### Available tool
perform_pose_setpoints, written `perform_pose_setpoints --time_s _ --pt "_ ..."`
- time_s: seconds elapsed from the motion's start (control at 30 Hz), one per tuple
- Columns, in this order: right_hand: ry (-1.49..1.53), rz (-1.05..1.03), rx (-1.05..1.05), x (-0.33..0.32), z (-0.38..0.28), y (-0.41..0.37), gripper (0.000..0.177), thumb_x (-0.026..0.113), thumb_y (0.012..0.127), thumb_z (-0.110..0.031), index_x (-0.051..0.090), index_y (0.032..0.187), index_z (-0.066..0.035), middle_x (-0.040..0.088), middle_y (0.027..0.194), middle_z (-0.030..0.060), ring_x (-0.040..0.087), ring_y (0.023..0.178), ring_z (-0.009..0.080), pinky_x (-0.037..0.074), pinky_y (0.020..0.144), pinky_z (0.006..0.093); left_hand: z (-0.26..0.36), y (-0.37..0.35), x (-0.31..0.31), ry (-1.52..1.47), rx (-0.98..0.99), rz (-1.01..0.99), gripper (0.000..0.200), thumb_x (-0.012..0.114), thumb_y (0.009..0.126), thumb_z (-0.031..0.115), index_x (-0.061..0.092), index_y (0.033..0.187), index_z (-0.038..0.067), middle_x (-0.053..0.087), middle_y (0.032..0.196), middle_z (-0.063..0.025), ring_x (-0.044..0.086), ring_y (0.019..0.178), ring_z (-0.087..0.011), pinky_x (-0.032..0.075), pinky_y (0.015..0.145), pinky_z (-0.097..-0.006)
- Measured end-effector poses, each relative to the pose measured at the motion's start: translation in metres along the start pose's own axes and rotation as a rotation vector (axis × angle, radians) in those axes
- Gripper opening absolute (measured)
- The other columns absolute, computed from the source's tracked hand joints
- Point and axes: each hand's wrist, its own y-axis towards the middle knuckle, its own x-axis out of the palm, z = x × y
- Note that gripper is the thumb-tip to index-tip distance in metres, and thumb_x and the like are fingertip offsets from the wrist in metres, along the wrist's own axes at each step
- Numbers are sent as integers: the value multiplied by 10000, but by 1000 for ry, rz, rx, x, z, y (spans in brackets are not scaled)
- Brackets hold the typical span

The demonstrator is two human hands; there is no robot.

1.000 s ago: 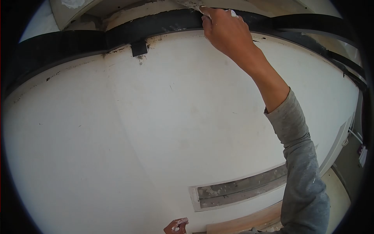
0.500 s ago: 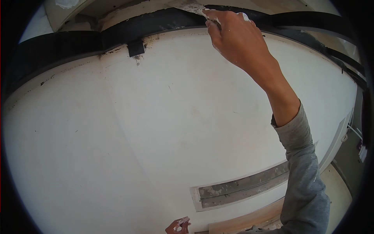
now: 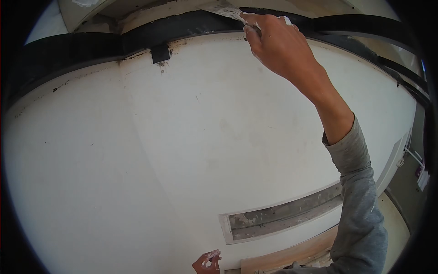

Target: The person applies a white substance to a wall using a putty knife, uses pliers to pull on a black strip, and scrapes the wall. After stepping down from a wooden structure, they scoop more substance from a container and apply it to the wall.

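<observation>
My right hand [image 3: 285, 48] reaches up to the top of the view, its fingers wrapped round a putty knife [image 3: 223, 9]. The blade is broad and streaked with white, and it lies against the pale surface above the black beam [image 3: 182, 25]. White paste sticks to the fingers and knuckles of that hand. Low in the view, my left hand [image 3: 208, 263] shows only in part, in front of the white wall [image 3: 182, 137]. Its fingers are curled together and smeared with white paste; what they hold, if anything, I cannot make out.
A black tab [image 3: 160, 54] juts down from the beam, with rusty stains around it. A long grey recess [image 3: 283, 214] is cut into the wall at lower right, above a wooden board [image 3: 292, 255]. White cables [image 3: 413, 155] hang at the right edge.
The view has shifted slightly, so the wall, recess and board sit a little higher. My right hand and the putty knife have barely moved against the beam. My left hand stays curled.
</observation>
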Motion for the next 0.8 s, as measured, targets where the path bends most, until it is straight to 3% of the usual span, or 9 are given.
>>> perform_pose_setpoints --time_s 0.2,0.3,0.47,0.57,0.73,0.8 --pt "12 -99 102 7 6 -6 353 501 863 -103 663 1165 -18 676 800 262 677 746 398 553 759 469 -2 -4 1 1 32 -48 105 636 851 -35 709 926 -37 714 897 -142 677 731 -190 571 656 -309" --pt "-8 6 18 9 9 -4 346 508 869 -106 665 1166 -23 684 804 246 682 738 396 551 770 477 -2 -6 6 -59 14 -5 117 624 850 -44 709 929 -33 714 898 -138 673 724 -191 563 663 -305" --pt "61 -194 169 -18 1 -5 326 528 889 -142 664 1143 10 687 796 238 684 731 392 552 760 477 5 -13 0 34 70 -43 136 613 841 -59 712 929 -31 714 896 -136 668 713 -182 561 664 -305" --pt "5 -97 46 6 9 7 314 532 887 -142 670 1125 9 684 786 239 684 729 388 556 726 462 3 -9 4 14 82 -20 123 621 846 -50 713 925 -30 714 897 -137 672 712 -185 558 657 -300" --pt "79 -44 13 -6 18 2 314 523 881 -130 667 1118 16 676 775 249 680 737 389 552 718 461 7 -8 11 43 56 -82 108 628 869 -8 716 932 -12 719 885 -128 673 703 -180 553 649 -306" --pt "67 -119 58 -3 13 9 324 526 877 -124 661 1140 10 684 806 243 683 754 389 548 746 462 2 -8 14 42 76 -73 108 629 870 -2 716 933 -9 719 884 -129 674 699 -183 552 647 -308"
